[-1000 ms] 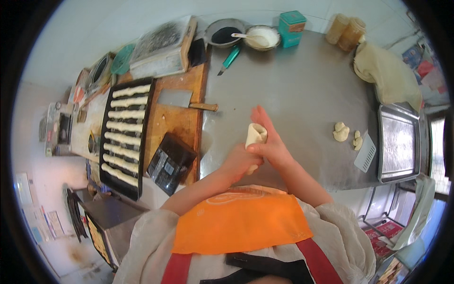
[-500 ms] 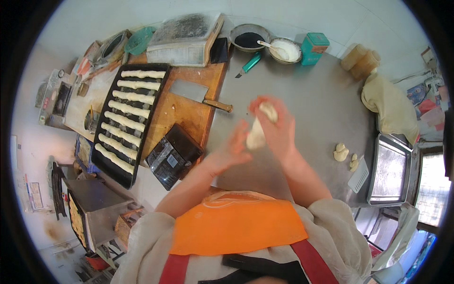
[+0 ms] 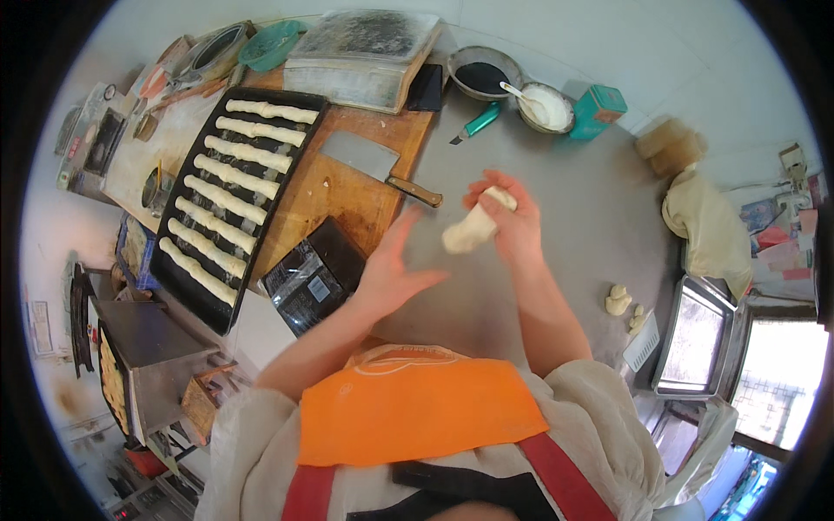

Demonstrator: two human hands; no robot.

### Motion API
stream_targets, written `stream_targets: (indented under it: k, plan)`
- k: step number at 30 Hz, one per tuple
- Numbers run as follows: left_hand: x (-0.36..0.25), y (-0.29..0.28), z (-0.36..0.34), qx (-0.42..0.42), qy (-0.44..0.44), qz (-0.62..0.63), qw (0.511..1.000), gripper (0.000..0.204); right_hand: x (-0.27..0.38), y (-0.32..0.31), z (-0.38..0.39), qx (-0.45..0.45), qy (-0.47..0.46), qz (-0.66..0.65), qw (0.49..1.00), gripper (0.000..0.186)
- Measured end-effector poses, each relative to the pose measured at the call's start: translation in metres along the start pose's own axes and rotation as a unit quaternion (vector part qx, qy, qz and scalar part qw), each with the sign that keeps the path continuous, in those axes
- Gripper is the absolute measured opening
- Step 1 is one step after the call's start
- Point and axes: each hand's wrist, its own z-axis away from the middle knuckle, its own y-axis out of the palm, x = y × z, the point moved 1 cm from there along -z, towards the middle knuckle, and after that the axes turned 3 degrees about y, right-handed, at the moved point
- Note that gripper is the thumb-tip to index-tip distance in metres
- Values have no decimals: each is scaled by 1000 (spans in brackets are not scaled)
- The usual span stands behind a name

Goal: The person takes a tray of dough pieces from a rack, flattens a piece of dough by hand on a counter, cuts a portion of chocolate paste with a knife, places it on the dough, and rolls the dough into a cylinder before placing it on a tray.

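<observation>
A thick piece of pale dough (image 3: pixel 472 229) is gripped in my right hand (image 3: pixel 514 215), over the grey metal worktop (image 3: pixel 434 317). Its lower left end sticks out freely from my fingers. My left hand (image 3: pixel 389 268) is apart from the dough, fingers and thumb spread, nothing in it, close to a black plastic package (image 3: pixel 314 276). To the left, a black baking tray (image 3: pixel 193 306) holds several long dough strips (image 3: pixel 246 181) in a row. Small dough lumps (image 3: pixel 618 300) lie on the worktop to the right.
A cleaver (image 3: pixel 360 154) lies on the wooden board (image 3: pixel 326 195), its handle over the worktop. Behind are a green cutter knife (image 3: pixel 476 122), a bowl of black grains (image 3: pixel 483 78), a bowl of white powder (image 3: pixel 547 108) and a green tin (image 3: pixel 599 111). An empty metal tray (image 3: pixel 692 339) stands at right.
My left hand has drawn away from the dough to the left and spread its fingers. My right hand still grips the dough, now with more of it showing. The whole view has shifted slightly.
</observation>
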Motion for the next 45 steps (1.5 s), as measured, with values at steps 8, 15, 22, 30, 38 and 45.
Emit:
stream_targets:
  k: [8, 15, 22, 30, 38, 45]
  plan:
    - [-7, 60, 3, 216, -284, 175, 918, 30, -8, 6, 39, 21, 27, -60, 998, 35]
    - [-21, 68, 11, 292, -135, 319, 891, 49, -2, -18, 73, 32, 46, -86, 995, 28]
    - [-53, 67, -5, 205, -335, 171, 904, 39, -7, -24, 76, -52, 31, -1, 998, 33]
    - [-29, 78, 12, 178, -195, 56, 963, 36, -28, 4, 98, -56, 71, -27, 996, 34]
    - [-24, 84, 19, 191, -304, 183, 915, 15, -3, 12, 92, -100, 106, -63, 987, 36]
    - [-34, 87, 19, 175, -271, 158, 933, 11, -1, -8, 92, -85, 53, -96, 990, 34]
